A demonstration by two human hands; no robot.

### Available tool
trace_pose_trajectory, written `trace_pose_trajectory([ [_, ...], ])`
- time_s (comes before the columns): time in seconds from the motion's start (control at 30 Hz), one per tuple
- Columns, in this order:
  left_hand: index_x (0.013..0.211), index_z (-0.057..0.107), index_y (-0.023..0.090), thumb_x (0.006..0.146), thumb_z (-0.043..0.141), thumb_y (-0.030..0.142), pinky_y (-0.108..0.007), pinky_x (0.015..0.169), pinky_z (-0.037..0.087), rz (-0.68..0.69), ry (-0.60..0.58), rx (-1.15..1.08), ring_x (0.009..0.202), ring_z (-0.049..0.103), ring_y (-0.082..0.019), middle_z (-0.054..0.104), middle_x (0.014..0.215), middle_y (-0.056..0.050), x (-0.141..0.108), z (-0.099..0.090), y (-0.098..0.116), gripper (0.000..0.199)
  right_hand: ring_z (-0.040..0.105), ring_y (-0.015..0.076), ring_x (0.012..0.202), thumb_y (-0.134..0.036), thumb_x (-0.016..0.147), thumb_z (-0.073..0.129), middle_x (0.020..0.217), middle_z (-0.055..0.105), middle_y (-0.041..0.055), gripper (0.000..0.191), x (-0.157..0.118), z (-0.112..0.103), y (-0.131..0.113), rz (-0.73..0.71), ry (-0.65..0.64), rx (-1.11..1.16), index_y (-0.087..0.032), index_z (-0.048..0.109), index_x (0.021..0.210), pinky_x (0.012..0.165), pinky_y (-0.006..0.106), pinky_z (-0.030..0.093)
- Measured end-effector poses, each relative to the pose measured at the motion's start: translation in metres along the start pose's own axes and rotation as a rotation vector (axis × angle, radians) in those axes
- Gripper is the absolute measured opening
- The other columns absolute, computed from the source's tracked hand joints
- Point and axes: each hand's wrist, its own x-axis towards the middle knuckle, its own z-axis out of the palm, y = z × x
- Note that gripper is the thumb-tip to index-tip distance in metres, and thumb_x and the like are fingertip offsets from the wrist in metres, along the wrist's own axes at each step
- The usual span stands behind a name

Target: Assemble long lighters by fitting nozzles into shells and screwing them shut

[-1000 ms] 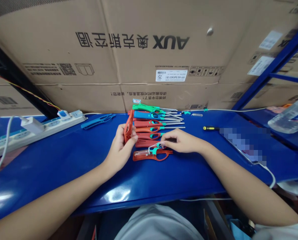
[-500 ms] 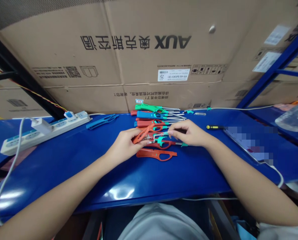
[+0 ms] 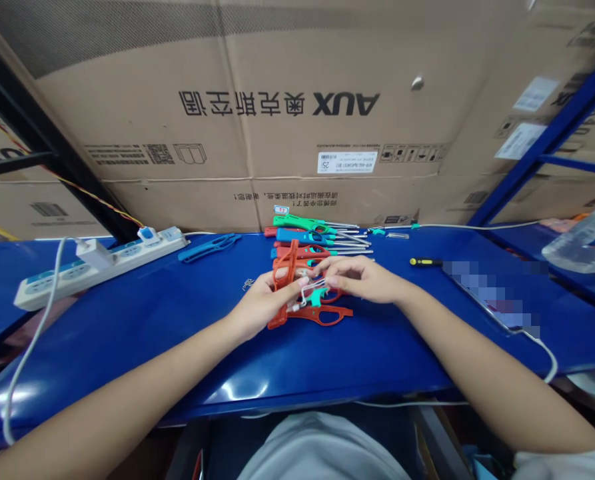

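My left hand (image 3: 257,303) is closed around an orange lighter casing (image 3: 291,260), which now stands upright between thumb and fingers. White wires (image 3: 308,288) and a small teal trigger (image 3: 316,297) show just right of the left thumb. Fingertips of my right hand (image 3: 364,277) pinch the wires close to the casing. Below the hands, an orange casing half (image 3: 330,315) with a finger loop lies on the table. Behind them is a row of long-nosed lighters, among them a green lighter (image 3: 297,221) and a blue lighter (image 3: 294,237). The fingers partly cover the nearest ones.
On the blue table (image 3: 217,347), a power strip (image 3: 112,260) and a blue casing piece (image 3: 210,248) lie left. A yellow-black screwdriver (image 3: 426,262) and a phone (image 3: 492,300) lie right. A large cardboard box (image 3: 277,147) backs the table.
The orange casing has turned from slanting to upright in my left hand. My right hand has moved left, closer to it. The view has shifted slightly.
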Motion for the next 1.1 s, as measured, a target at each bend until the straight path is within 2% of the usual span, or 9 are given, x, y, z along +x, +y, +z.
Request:
trace_pose_trajectory([
  [0.1, 0.114, 0.069, 0.018, 0.076, 0.077, 0.052, -0.028, 0.068, 0.051, 0.007, -0.056, -0.048, 0.068, 0.062, -0.014, 0.071, 0.09, -0.004, 0.0, 0.004, -0.004, 0.051, 0.064, 0.0181, 0.09, -0.058, 0.09, 0.059, 0.092, 0.069, 0.0059, 0.044, 0.001, 0.011, -0.003, 0.037, -0.094, 0.032, -0.016, 0.069, 0.083, 0.084, 0.033, 0.049],
  [0.2, 0.111, 0.069, 0.017, 0.084, 0.069, 0.054, -0.025, 0.056, 0.047, 0.009, -0.054, 0.067, 0.055, 0.055, -0.01, 0.069, 0.081, -0.003, 0.002, -0.003, -0.003, 0.047, 0.063, 0.0169, 0.083, -0.057, 0.09, 0.059, 0.089, 0.07, 0.005, 0.042, 0.0, -0.005, 0.0, 0.073, -0.017, -0.035, -0.016, 0.069, 0.088, 0.081, 0.032, 0.049],
  [0.27, 0.111, 0.068, 0.016, 0.086, 0.066, 0.051, -0.026, 0.059, 0.049, 0.054, -0.052, 0.258, 0.06, 0.058, -0.012, 0.069, 0.086, -0.004, 0.002, -0.011, -0.001, 0.043, 0.062, 0.0172, 0.081, -0.057, 0.09, 0.057, 0.089, 0.069, 0.005, 0.042, -0.001, -0.034, 0.008, 0.103, 0.125, -0.156, -0.017, 0.07, 0.089, 0.079, 0.032, 0.049],
  [0.37, 0.116, 0.066, 0.017, 0.083, 0.07, 0.039, -0.038, 0.082, 0.055, 0.206, -0.098, 0.655, 0.092, 0.065, -0.023, 0.068, 0.104, -0.008, -0.001, -0.018, 0.001, 0.04, 0.061, 0.0197, 0.083, -0.058, 0.087, 0.058, 0.088, 0.069, 0.007, 0.042, -0.008, -0.093, 0.032, 0.153, 0.281, -0.413, -0.018, 0.068, 0.084, 0.08, 0.033, 0.048],
  [0.47, 0.135, 0.057, 0.021, 0.08, 0.069, 0.026, -0.043, 0.099, 0.051, 0.33, -0.204, 0.904, 0.116, 0.06, -0.028, 0.06, 0.126, -0.011, -0.005, -0.019, 0.0, 0.056, 0.061, 0.0217, 0.082, -0.057, 0.087, 0.056, 0.088, 0.071, 0.0101, 0.041, -0.021, -0.145, 0.06, 0.339, 0.298, -0.665, -0.018, 0.069, 0.082, 0.08, 0.035, 0.047],
  [0.57, 0.142, 0.053, 0.023, 0.08, 0.065, 0.015, -0.039, 0.104, 0.048, 0.375, -0.332, 0.939, 0.12, 0.059, -0.026, 0.057, 0.131, -0.01, -0.007, -0.016, -0.002, 0.063, 0.064, 0.023, 0.084, -0.053, 0.087, 0.056, 0.089, 0.073, 0.0126, 0.039, -0.033, -0.172, 0.082, 0.448, 0.235, -0.755, -0.017, 0.069, 0.077, 0.081, 0.034, 0.049],
  [0.9, 0.131, 0.063, 0.023, 0.088, 0.064, 0.02, -0.039, 0.094, 0.051, 0.531, -0.409, 1.172, 0.11, 0.06, -0.027, 0.064, 0.117, -0.012, -0.006, -0.019, 0.0, 0.043, 0.059, 0.0313, 0.106, -0.022, 0.083, 0.059, 0.117, 0.067, 0.0182, 0.016, -0.039, -0.185, 0.095, 0.47, 0.199, -1.048, -0.018, 0.072, 0.09, 0.095, 0.044, 0.043],
  [1.0, 0.126, 0.065, 0.02, 0.087, 0.064, 0.017, -0.038, 0.089, 0.052, 0.569, -0.429, 1.283, 0.102, 0.062, -0.028, 0.065, 0.11, -0.012, -0.009, -0.016, 0.0, 0.04, 0.056, 0.0341, 0.113, -0.017, 0.082, 0.057, 0.13, 0.059, 0.0211, 0.026, -0.031, -0.171, 0.081, 0.462, 0.256, -1.109, -0.015, 0.07, 0.104, 0.097, 0.046, 0.041],
  [1.1, 0.123, 0.065, 0.019, 0.084, 0.064, 0.014, -0.033, 0.077, 0.053, 0.491, -0.473, 1.356, 0.09, 0.065, -0.026, 0.065, 0.108, -0.011, -0.015, -0.016, 0.006, 0.039, 0.059, 0.0267, 0.107, -0.018, 0.087, 0.053, 0.121, 0.064, 0.0163, 0.026, -0.019, -0.135, 0.055, 0.32, 0.254, -1.066, -0.015, 0.067, 0.109, 0.095, 0.038, 0.043],
])
